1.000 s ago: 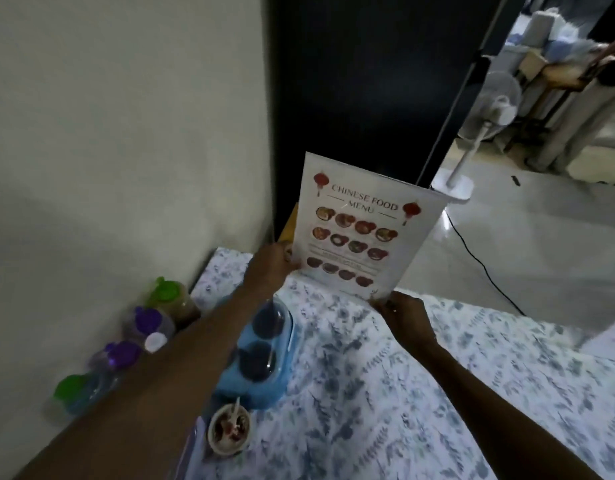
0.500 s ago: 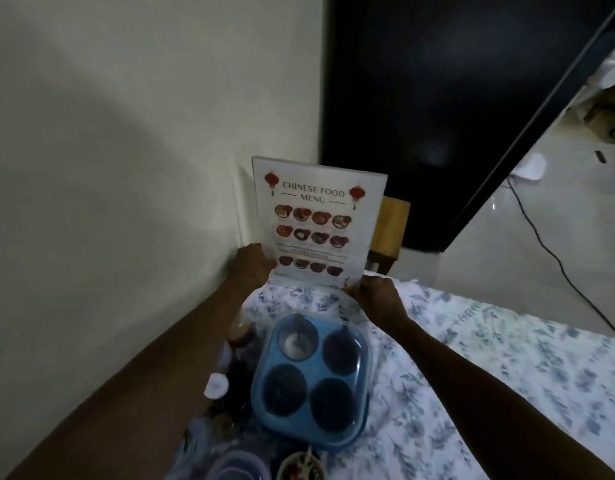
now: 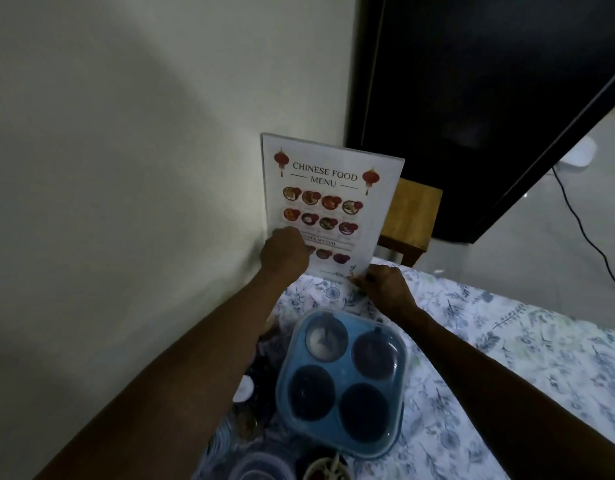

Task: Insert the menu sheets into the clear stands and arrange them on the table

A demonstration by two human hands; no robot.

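Observation:
A clear stand with a "Chinese Food Menu" sheet (image 3: 328,199) in it is upright at the table's far corner, close to the white wall. My left hand (image 3: 284,251) rests against the sheet's lower left face, covering part of the print. My right hand (image 3: 384,282) pinches the stand's lower right corner at the tablecloth. The stand's base is hidden behind my hands.
A blue four-cup condiment tray (image 3: 344,386) with a clear lid sits just in front of my arms on the floral tablecloth (image 3: 506,341). Small jars and a bowl crowd the near left edge. A wooden stool (image 3: 411,216) and a dark door stand behind the table.
The menu stand has moved left and down, from mid-air over the table to the far corner by the wall. My left hand has shifted from the edge onto the sheet's face.

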